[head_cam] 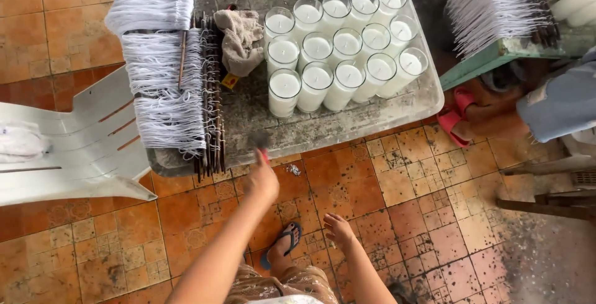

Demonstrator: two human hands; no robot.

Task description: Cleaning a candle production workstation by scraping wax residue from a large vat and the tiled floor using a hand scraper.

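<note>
Left hand point(262, 183) is clenched around a small red-handled tool point(263, 153), blurry, right at the near edge of the table point(347, 131). Right hand point(339, 229) hangs loose and empty, further back from that edge over the tile floor. White glass candles point(338, 49) sit mid-table, wick bundles point(162, 87) along its left side.
</note>
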